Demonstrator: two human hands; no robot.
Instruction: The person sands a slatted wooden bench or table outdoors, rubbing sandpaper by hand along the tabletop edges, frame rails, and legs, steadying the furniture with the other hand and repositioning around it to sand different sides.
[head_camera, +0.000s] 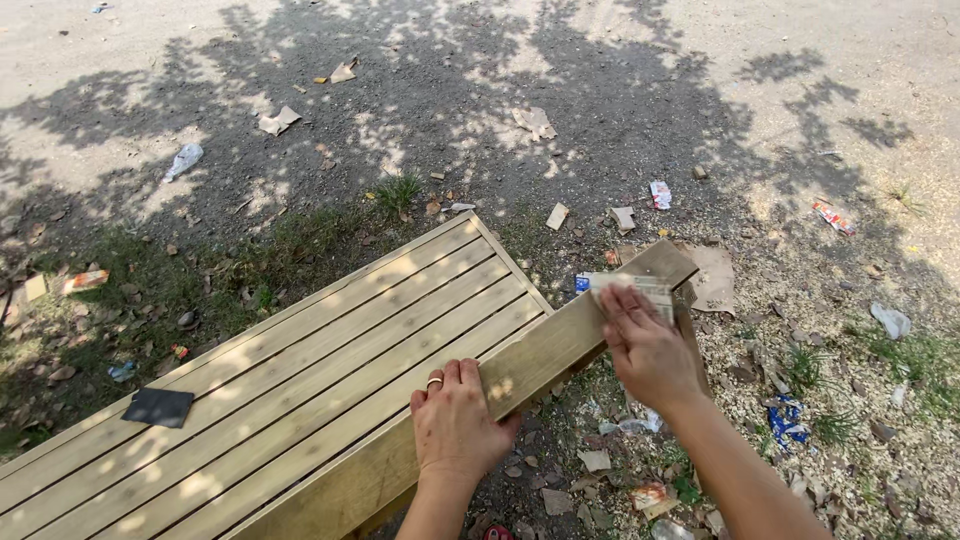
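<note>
A wooden slatted panel (300, 350) lies outdoors on the ground, with a long wooden plank (560, 335) along its near edge that sticks out past the panel's right end. My left hand (455, 420) rests flat on the plank's near side, fingers over its top edge, a ring on one finger. My right hand (645, 345) presses a folded piece of sandpaper (640, 287) against the plank near its far right end.
A small dark square sheet (158, 407) lies on the panel at the left. Dirt ground with scraps of cardboard (715, 280), wrappers, dry leaves, wood shavings and tufts of grass (400, 192) surrounds the panel. Tree shadows fall across everything.
</note>
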